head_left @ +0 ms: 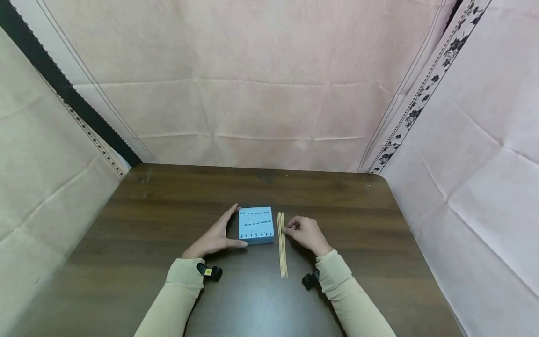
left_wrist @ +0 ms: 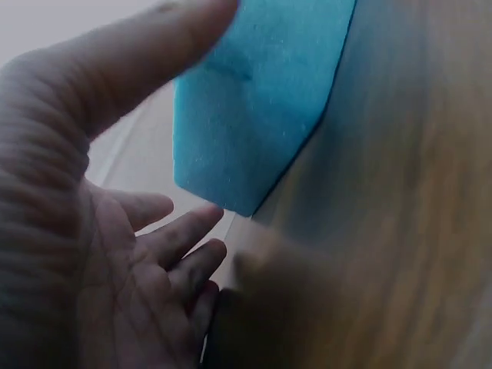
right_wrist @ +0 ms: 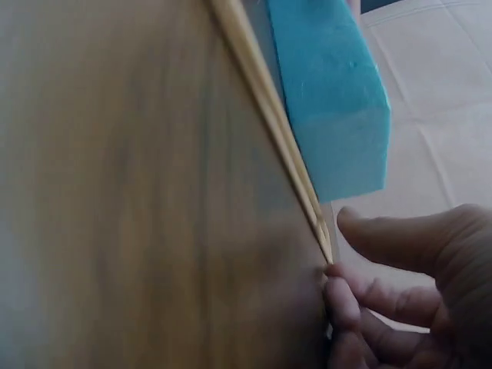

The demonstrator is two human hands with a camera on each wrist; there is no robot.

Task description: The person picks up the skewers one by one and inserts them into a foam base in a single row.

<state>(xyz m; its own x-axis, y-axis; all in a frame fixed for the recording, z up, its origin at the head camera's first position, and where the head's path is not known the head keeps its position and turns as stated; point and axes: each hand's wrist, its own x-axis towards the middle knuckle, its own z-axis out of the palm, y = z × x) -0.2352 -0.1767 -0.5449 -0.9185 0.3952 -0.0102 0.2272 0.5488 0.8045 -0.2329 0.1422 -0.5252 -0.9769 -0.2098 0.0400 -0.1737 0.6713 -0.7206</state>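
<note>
A blue block [head_left: 256, 224] with rows of small dark marks on top stands on the table. In the head view, my left hand [head_left: 218, 236] holds it from the left, thumb along the near side and fingertips at the far left corner. The left wrist view shows a fingertip right at the edge of the block [left_wrist: 254, 108]. Several thin wooden sticks [head_left: 282, 252] lie side by side just right of the block. Beside them is my right hand [head_left: 309, 234], its thumb tip and loosely bent fingertips right at the sticks [right_wrist: 280, 123].
The brown wooden table [head_left: 189, 187] has its far edge against a pale hanging cloth [head_left: 261, 107]. More cloth [head_left: 476, 140] hangs along both sides. A small black wrist camera [head_left: 310, 281] sits on each sleeve.
</note>
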